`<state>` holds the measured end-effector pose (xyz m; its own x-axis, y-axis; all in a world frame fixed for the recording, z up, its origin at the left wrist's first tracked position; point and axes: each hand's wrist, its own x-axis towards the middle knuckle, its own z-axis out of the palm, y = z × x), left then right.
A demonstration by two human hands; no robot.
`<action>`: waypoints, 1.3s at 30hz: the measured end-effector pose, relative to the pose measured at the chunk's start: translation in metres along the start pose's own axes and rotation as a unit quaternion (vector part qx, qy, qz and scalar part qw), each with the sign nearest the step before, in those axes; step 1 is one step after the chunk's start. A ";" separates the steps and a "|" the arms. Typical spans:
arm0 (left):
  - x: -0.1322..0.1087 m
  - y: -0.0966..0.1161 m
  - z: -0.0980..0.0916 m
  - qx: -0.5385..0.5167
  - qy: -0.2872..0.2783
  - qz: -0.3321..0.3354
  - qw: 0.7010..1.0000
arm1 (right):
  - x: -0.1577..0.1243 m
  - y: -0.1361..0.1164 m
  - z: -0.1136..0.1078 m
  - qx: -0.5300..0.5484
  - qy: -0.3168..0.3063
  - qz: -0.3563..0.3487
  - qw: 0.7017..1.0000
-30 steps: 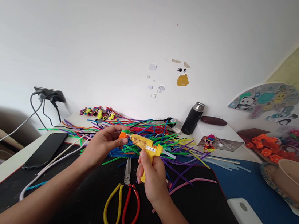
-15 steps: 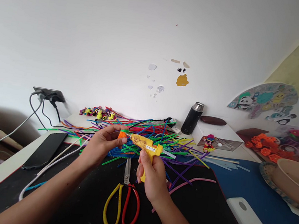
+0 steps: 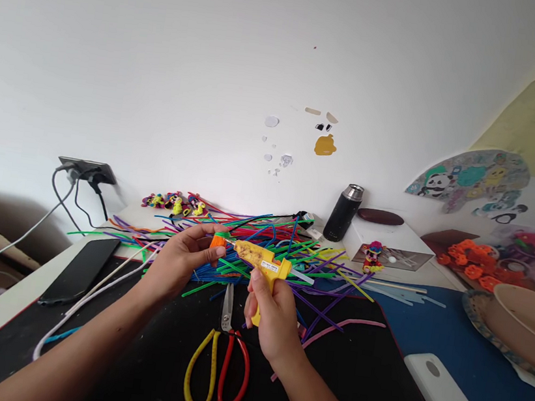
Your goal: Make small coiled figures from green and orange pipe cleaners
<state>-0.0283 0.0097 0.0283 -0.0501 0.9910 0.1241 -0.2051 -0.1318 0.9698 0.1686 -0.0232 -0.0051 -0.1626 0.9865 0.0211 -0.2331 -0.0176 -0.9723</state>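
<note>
My right hand (image 3: 272, 316) grips the handle of a yellow glue gun (image 3: 262, 262), its nozzle pointing left. My left hand (image 3: 180, 261) pinches a small orange piece (image 3: 217, 241) right at the nozzle tip. Both hands hover above a black mat (image 3: 151, 369). Directly below them lie scissors (image 3: 220, 358) with one yellow and one red handle. Behind the hands spreads a pile of colourful pipe cleaners (image 3: 267, 237).
A black phone (image 3: 81, 270) and white cables lie at the left; a wall socket (image 3: 87, 170) holds plugs. A black flask (image 3: 343, 212), a white box (image 3: 390, 240), small craft figures (image 3: 176, 202), orange flowers (image 3: 474, 260) and a bowl (image 3: 522, 323) stand right.
</note>
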 end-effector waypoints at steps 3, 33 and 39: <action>0.000 0.002 0.002 -0.011 0.003 0.000 1.000 | 0.000 0.000 0.000 0.000 0.000 0.002 1.000; -0.002 0.008 0.006 -0.058 0.012 -0.024 0.998 | 0.001 0.001 0.000 0.003 0.002 0.001 1.000; -0.001 0.006 0.005 -0.055 0.012 -0.025 0.998 | 0.000 0.002 0.000 -0.004 -0.005 0.000 1.000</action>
<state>-0.0243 0.0077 0.0351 -0.0607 0.9958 0.0689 -0.3148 -0.0846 0.9454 0.1686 -0.0227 -0.0068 -0.1720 0.9848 0.0229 -0.2254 -0.0167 -0.9741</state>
